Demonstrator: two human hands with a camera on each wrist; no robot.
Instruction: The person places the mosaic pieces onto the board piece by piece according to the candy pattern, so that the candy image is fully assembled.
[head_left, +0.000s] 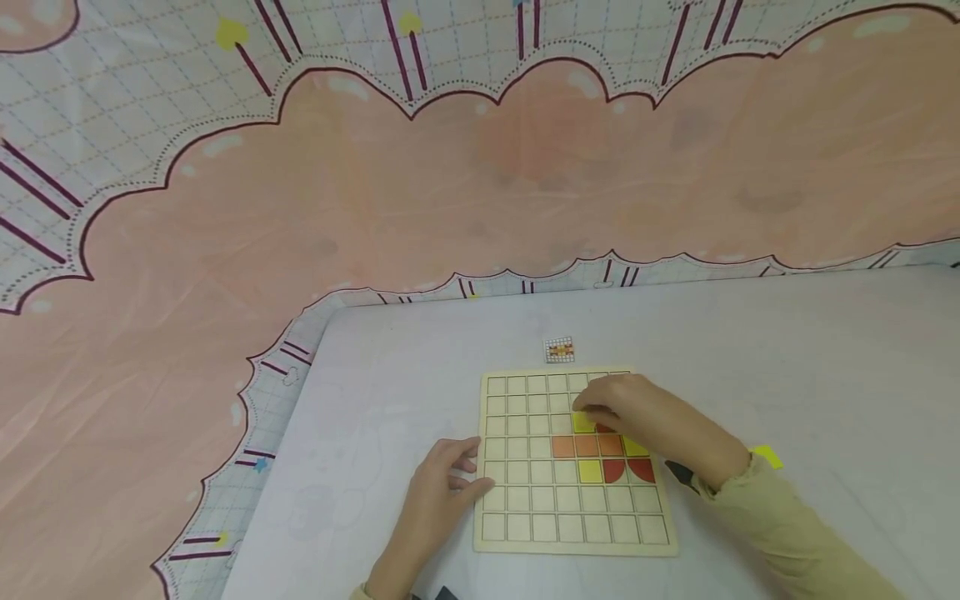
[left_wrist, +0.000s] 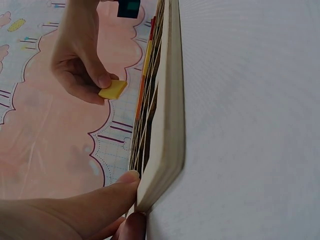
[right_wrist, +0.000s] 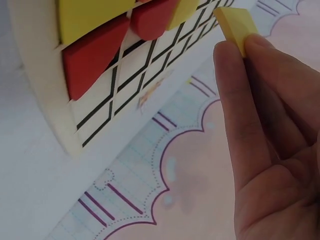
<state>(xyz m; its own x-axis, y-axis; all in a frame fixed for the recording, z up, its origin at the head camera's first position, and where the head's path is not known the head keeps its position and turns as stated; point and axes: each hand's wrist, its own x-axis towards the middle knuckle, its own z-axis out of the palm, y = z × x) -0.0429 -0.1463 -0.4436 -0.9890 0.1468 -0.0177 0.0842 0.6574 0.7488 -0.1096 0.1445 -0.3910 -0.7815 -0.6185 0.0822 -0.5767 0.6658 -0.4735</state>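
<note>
A pale wooden grid board lies flat on the white tabletop, with yellow, orange and red tiles in several of its cells. Three orange tiles sit in a row, and a yellow tile lies below them beside two rounded red pieces. My right hand is over the upper right of the board, pinching a small yellow tile between thumb and fingertips, raised off the board. At the board's left edge, my left hand rests its thumb and fingertips, fingers spread.
Just beyond the board lies a small card printed with a grid pattern. A yellow piece shows past the right sleeve. A pink-patterned cloth hangs behind the white table.
</note>
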